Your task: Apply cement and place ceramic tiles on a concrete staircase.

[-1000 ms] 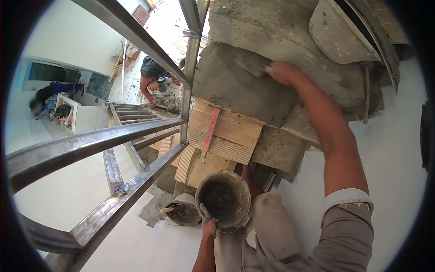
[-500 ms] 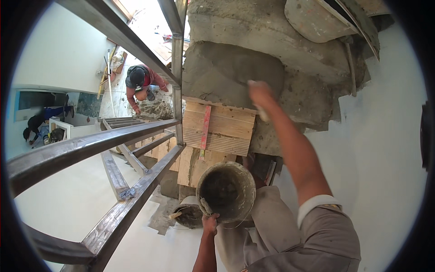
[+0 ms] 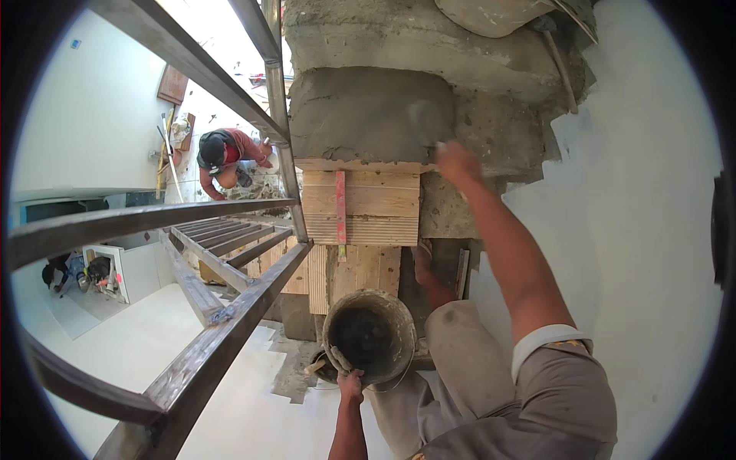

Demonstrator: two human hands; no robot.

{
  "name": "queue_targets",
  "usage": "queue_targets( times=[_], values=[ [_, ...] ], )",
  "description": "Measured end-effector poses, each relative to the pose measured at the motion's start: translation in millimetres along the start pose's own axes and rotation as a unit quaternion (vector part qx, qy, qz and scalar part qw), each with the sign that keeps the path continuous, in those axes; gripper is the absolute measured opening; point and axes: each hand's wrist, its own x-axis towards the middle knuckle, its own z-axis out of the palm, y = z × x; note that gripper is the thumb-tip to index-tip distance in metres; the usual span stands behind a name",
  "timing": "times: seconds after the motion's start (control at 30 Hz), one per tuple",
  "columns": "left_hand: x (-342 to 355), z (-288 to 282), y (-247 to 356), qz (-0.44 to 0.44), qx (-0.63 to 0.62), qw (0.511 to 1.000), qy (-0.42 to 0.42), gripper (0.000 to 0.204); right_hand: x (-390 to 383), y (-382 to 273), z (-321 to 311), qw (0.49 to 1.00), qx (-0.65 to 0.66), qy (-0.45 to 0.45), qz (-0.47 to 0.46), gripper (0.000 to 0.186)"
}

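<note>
My right hand (image 3: 458,162) reaches out at the right end of a bed of wet grey mortar (image 3: 353,115) on a step. It is closed around a trowel (image 3: 426,115), whose pale blade is smeared by motion over the mortar. Near my lap, my left hand (image 3: 351,386) grips the near rim of a mortar-crusted bucket (image 3: 409,331). Dark grey material lies inside the bucket, and a grey-coated piece (image 3: 338,357) rests at the rim beside my fingers. Wood-look tiles (image 3: 383,192) cover the step below the mortar, with a red level (image 3: 341,203) lying across them.
A metal railing frame (image 3: 222,314) runs along my left. Partly behind the bucket is a second container with a wooden handle (image 3: 315,366). Beyond the railing a person (image 3: 226,157) crouches at floor level. A large mortar-stained basin (image 3: 494,15) sits on the upper steps; a white wall (image 3: 613,230) stands right.
The view has shifted a little. My right hand has moved right and toward me relative to the mortar, to the edge of its bed. My left hand still holds the bucket.
</note>
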Motion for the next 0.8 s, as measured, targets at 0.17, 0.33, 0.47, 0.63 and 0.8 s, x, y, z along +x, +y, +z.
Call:
queue_targets(
  times=[0.17, 0.33, 0.47, 0.63, 0.8],
  values=[
    [-6.0, -8.1, 9.6, 0.001, -0.009, 1.0, -0.027, 0.043, -5.6, 68.1, 18.7, 0.995, 0.091, -0.031, 0.04, 0.043],
    [-0.8, -37.0, 6.1, 0.014, 0.04, 0.999, -0.01, 0.043, 8.6, -88.9, 60.5, 0.967, 0.219, -0.081, 0.099, 0.041],
    [-1.3, -22.8, 3.9, 0.054, 0.062, 0.996, -0.021, 0.046, 36.0, -179.4, 62.7, 0.973, 0.017, -0.177, -0.144, 0.038],
    [7.3, -46.2, -9.0, 0.054, -0.026, 0.997, 0.038, 0.051, -45.0, -241.4, 81.7, 0.97, 0.043, -0.173, -0.166, 0.036],
    [-16.6, -11.3, 2.4, 0.015, -0.058, 0.998, -0.027, 0.05, -41.8, -73.9, 44.7, 0.991, -0.005, -0.085, -0.1, 0.036]
  ],
)
